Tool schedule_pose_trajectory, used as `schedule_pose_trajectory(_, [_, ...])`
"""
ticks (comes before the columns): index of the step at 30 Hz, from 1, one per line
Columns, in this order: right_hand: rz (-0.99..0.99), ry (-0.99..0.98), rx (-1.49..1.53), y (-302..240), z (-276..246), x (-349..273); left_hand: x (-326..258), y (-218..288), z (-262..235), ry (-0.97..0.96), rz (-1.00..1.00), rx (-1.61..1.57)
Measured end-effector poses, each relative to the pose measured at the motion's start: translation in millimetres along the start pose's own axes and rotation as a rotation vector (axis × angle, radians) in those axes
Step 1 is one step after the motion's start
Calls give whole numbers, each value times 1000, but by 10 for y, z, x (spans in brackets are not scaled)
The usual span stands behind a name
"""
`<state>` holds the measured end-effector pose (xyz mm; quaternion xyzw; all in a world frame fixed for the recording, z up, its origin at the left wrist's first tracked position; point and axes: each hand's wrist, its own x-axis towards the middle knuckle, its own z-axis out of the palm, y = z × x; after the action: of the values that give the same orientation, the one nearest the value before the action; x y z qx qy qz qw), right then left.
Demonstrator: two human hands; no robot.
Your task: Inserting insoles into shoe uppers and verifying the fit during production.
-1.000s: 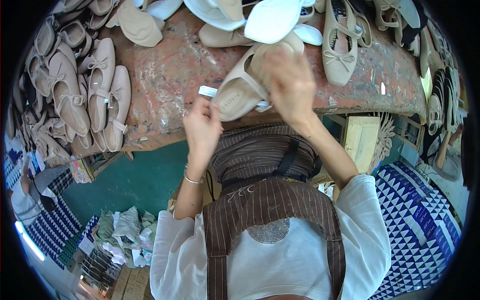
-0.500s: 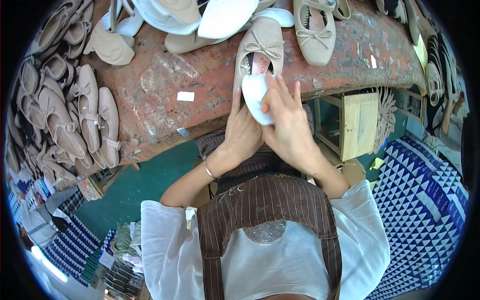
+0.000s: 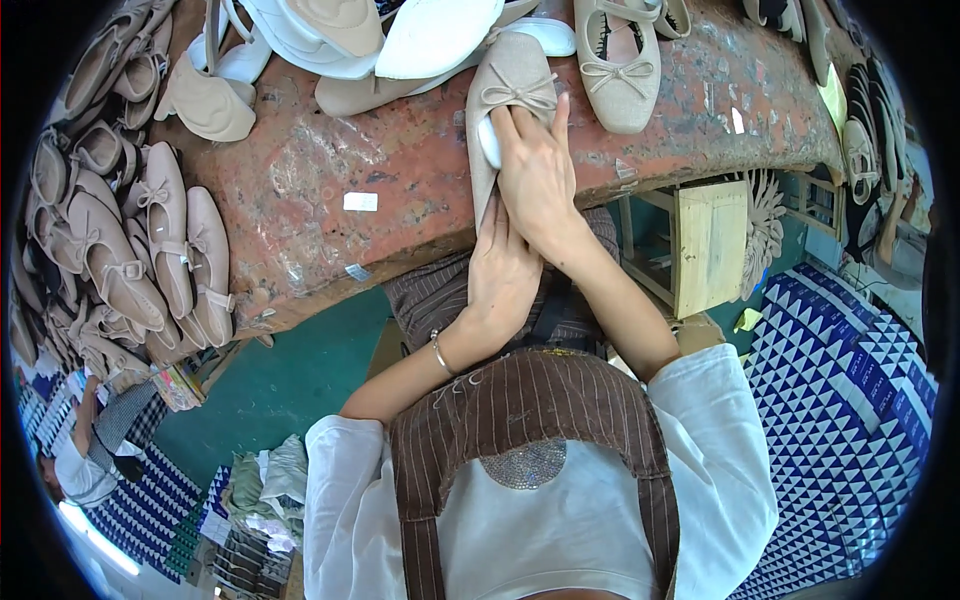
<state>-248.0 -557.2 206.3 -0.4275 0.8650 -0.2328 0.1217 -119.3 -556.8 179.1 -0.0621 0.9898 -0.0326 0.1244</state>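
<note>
A beige flat shoe with a bow [image 3: 512,85] lies toe-away on the worn reddish table [image 3: 400,160], its heel over the near edge. My right hand [image 3: 535,175] lies on top of the shoe's opening and presses a white insole [image 3: 489,140] into it. My left hand [image 3: 503,270] grips the heel end of the shoe from below, at the table's edge. Both forearms come up from the lower middle over my brown striped apron.
Many beige shoes [image 3: 130,250] are heaped at the table's left. White insoles and shoes [image 3: 400,35] lie at the back, another bow shoe [image 3: 615,65] to the right. A small white label [image 3: 360,201] lies on the table. A wooden stool [image 3: 705,245] stands at the right.
The shoe was held up in both hands with a white piece in my left; now it lies down on the table edge and my right hand presses the insole inside it.
</note>
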Motion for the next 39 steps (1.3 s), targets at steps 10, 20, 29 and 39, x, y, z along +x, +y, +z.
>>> schedule_pose_trajectory(10, [-13,17,-173,45,149,4,-62,53,49,154,-176,-502])
schedule_pose_trajectory(20, [-10,-36,-181,0,12,30,0,-7,-6,79,-104,-423])
schedule_pose_trajectory(29, [-75,-135,-442,23,165,283,45,-78,-36,299,-97,-476])
schedule_pose_trajectory(39, [-158,-28,-370,226,298,329,43,-48,-29,261,-134,-534])
